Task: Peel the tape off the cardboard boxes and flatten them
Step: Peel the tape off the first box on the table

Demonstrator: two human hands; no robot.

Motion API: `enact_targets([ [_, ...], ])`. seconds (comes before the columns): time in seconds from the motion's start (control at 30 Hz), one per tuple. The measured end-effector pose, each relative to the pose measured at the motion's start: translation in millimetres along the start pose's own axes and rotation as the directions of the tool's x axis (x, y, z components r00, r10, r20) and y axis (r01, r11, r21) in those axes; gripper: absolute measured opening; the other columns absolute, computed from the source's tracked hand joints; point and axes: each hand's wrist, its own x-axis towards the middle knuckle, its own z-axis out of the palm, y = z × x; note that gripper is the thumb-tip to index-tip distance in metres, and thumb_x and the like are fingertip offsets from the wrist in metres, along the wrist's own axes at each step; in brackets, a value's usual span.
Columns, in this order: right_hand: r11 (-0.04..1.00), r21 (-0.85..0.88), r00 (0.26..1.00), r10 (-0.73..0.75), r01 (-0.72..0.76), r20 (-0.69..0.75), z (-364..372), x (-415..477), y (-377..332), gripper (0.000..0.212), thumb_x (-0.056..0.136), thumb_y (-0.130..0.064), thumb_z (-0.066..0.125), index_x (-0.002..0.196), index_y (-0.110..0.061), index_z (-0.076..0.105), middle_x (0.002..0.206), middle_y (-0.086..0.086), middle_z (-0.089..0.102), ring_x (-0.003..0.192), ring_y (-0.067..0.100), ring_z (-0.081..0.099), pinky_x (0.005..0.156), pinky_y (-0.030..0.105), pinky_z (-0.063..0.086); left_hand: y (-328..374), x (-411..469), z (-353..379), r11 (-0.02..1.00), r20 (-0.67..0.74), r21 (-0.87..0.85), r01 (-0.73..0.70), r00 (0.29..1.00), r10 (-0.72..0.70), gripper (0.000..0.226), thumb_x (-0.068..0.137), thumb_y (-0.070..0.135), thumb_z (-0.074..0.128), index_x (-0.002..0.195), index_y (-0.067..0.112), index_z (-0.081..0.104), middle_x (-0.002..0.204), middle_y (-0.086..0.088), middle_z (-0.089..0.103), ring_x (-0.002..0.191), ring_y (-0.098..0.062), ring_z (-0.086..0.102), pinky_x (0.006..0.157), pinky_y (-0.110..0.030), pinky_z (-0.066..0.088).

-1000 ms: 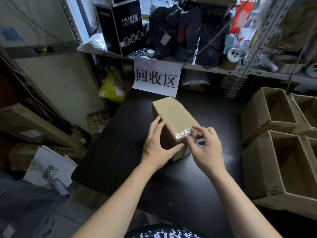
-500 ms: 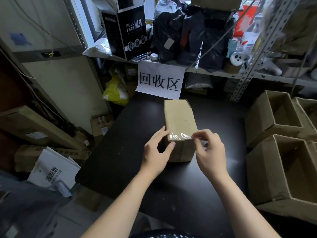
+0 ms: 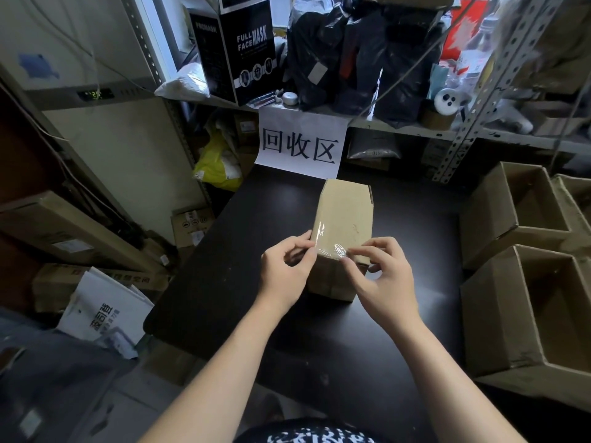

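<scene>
At box point(image 3: 345, 212) near edge: left hand point(image 3: 283, 270), right hand point(image 3: 383, 279) pinch tape point(image 3: 331, 249)

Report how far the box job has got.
Done: nothing flattened in view. In hand: the left hand and right hand pinch at the clear tape on the small box, which is still stuck down. Left: peel it, flatten that box, then the open boxes standing on the right.

Room on table point(image 3: 240, 266) left of box point(image 3: 347, 215); open cartons point(image 3: 492, 314) crowd rt; shelf point(image 3: 399, 127) behind.
</scene>
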Motion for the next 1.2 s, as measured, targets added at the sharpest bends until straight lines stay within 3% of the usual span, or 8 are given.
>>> enact_targets([
  [0.13,0.999,0.022,0.999,-0.03,0.03,-0.018,-1,-1,2,0.007,0.087,-0.015,0.081,0.092,-0.02,0.081,0.099,-0.009,0.058,0.092,0.012,0.061,0.074,0.024,0.051,3,2,0,0.999,-0.002,-0.036,0.027,1.0,-0.027,0.014,0.088,-0.007,0.071,0.092,0.005,0.076,0.115,-0.002,0.075,0.1,-0.008,0.074,0.083,-0.017,0.055],
  [0.33,0.997,0.056,0.998,-0.057,0.058,-0.018,2,-2,5,0.008,0.088,-0.008,0.078,0.09,-0.016,0.079,0.099,-0.007,0.06,0.098,0.017,0.061,0.08,0.027,0.05,3,5,1,1.0,-0.006,-0.02,0.016,1.0,-0.016,0.013,0.086,-0.005,0.073,0.093,0.005,0.077,0.111,-0.001,0.077,0.099,-0.009,0.074,0.083,-0.018,0.055],
  [0.53,0.995,0.053,0.996,-0.088,0.089,-0.021,3,-4,6,0.009,0.091,-0.004,0.075,0.09,-0.013,0.076,0.1,-0.008,0.059,0.099,0.015,0.06,0.083,0.019,0.046,4,7,3,1.0,0.024,-0.002,0.022,0.999,-0.022,0.015,0.088,-0.005,0.07,0.087,0.01,0.075,0.114,0.001,0.076,0.1,-0.007,0.073,0.082,-0.016,0.054],
  [0.73,0.994,0.052,0.996,-0.091,0.091,0.006,7,-4,7,0.013,0.092,-0.002,0.072,0.089,-0.015,0.072,0.101,-0.009,0.058,0.103,0.016,0.057,0.085,0.016,0.042,3,15,-1,0.997,0.055,0.028,0.066,0.996,-0.067,0.014,0.089,-0.001,0.07,0.085,0.012,0.074,0.106,0.009,0.078,0.099,-0.011,0.074,0.094,-0.031,0.056],
  [0.87,0.995,0.062,0.997,-0.075,0.074,0.023,7,-6,7,0.014,0.094,-0.002,0.069,0.091,-0.016,0.071,0.104,-0.012,0.056,0.107,0.014,0.055,0.088,0.017,0.042,7,20,-1,0.994,0.061,0.09,0.058,0.996,-0.064,0.015,0.087,0.004,0.073,0.081,0.017,0.074,0.102,0.012,0.078,0.095,-0.009,0.074,0.092,-0.034,0.058],
  [1.03,0.996,0.067,0.997,-0.061,0.059,0.036,5,-6,5,0.014,0.095,-0.003,0.068,0.092,-0.017,0.069,0.105,-0.011,0.056,0.108,0.014,0.054,0.088,0.015,0.04,6,28,-5,0.959,0.133,0.282,-0.011,0.991,-0.028,0.01,0.091,0.017,0.071,0.087,0.025,0.072,0.109,0.017,0.074,0.098,-0.005,0.069,0.091,-0.031,0.056],
  [1.2,0.996,0.068,0.998,-0.058,0.056,0.034,6,-6,2,0.013,0.096,-0.006,0.067,0.094,-0.019,0.071,0.103,-0.01,0.057,0.106,0.014,0.054,0.088,0.018,0.042,8,26,-6,0.914,0.179,0.394,-0.103,0.983,0.034,0.02,0.097,0.01,0.062,0.087,0.027,0.066,0.113,0.016,0.067,0.1,0.0,0.062,0.085,-0.016,0.047],
])
